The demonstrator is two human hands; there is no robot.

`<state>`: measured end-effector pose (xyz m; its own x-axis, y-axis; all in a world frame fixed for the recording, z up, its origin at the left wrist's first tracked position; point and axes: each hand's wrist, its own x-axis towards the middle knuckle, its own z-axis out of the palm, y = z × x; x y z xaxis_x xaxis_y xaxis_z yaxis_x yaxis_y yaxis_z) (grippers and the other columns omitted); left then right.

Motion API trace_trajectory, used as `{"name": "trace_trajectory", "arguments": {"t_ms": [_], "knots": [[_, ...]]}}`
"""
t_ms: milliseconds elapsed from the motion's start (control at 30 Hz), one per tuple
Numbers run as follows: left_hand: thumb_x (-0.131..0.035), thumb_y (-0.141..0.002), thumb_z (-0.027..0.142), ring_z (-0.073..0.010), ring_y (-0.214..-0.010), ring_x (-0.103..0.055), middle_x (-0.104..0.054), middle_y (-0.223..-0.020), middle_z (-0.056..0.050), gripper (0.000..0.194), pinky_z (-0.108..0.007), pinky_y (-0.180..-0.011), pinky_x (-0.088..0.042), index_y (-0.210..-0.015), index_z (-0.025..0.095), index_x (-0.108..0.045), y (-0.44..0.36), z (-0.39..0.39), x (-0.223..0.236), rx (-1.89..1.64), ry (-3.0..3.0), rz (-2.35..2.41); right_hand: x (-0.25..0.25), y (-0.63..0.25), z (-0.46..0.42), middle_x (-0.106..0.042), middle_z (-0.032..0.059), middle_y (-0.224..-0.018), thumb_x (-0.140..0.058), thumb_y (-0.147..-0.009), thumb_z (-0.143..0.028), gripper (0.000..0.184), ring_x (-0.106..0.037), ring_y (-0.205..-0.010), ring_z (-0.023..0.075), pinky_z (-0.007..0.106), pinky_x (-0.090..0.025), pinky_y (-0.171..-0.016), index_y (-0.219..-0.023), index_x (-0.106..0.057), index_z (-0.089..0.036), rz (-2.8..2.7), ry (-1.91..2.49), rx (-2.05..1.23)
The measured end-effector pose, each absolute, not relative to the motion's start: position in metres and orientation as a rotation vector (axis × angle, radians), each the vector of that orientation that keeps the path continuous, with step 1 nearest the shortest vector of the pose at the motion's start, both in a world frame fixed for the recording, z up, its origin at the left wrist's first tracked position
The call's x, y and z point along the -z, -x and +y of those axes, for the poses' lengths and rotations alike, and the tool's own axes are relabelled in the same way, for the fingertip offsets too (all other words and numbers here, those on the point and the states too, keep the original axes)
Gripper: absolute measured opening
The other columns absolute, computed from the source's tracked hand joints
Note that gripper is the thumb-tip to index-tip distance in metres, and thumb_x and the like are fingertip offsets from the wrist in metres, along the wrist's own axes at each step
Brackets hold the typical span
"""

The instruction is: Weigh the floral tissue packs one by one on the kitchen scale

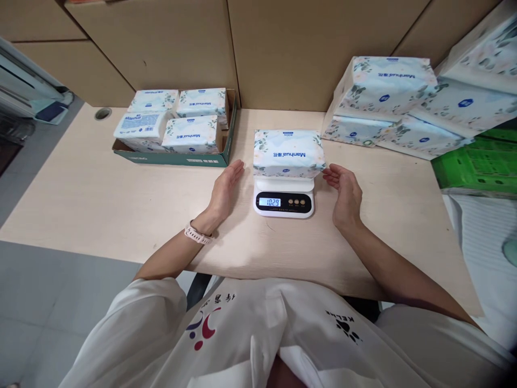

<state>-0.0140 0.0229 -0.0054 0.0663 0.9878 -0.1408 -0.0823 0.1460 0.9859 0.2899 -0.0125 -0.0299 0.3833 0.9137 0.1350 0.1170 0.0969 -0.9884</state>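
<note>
A floral white-and-blue tissue pack (288, 154) lies on a white kitchen scale (262, 210), whose lit display reads about 102.9. To the left of the pack my left hand (224, 189) is held on edge, fingers stretched out, with a gap between it and the pack. On the other side my right hand (344, 193) has its fingers a little curved and apart, the fingertips close to the pack's lower right corner. Whether they touch it I cannot tell. Neither hand holds anything.
Several tissue packs fill a shallow green cardboard tray (169, 157) at the back left. More tissue packs (383, 86) are stacked at the back right, beside green packages (476, 167). Behind the wooden table (121, 215) stands a brown panel wall (278, 54).
</note>
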Motion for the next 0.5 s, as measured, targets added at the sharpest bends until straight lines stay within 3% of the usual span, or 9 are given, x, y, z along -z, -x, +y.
{"name": "trace_trajectory", "arguments": {"t_ms": [333, 500], "knots": [[-0.047, -0.1, 0.05, -0.0281, -0.162, -0.047, -0.056, -0.167, -0.01, 0.064, -0.042, -0.141, -0.033, -0.153, 0.016, -0.06, 0.011, 0.0223, 0.0025, -1.134, -1.01, 1.189, 0.0309, -0.2893, -0.0112, -0.079, 0.008, -0.122, -0.053, -0.102, -0.071, 0.054, -0.075, -0.118, 0.0255, 0.054, -0.057, -0.115, -0.123, -0.074, -0.026, -1.024, 1.35, -0.772], [-0.046, -0.101, 0.052, -0.0284, -0.164, -0.044, -0.057, -0.167, -0.005, 0.064, -0.045, -0.142, -0.03, -0.156, 0.021, -0.06, 0.0121, 0.0226, 0.0042, -1.106, -1.042, 1.187, 0.032, -0.2895, -0.0114, -0.08, 0.0084, -0.123, -0.053, -0.102, -0.07, 0.054, -0.075, -0.118, 0.0248, 0.053, -0.058, -0.114, -0.124, -0.074, -0.026, -1.021, 1.341, -0.779]]}}
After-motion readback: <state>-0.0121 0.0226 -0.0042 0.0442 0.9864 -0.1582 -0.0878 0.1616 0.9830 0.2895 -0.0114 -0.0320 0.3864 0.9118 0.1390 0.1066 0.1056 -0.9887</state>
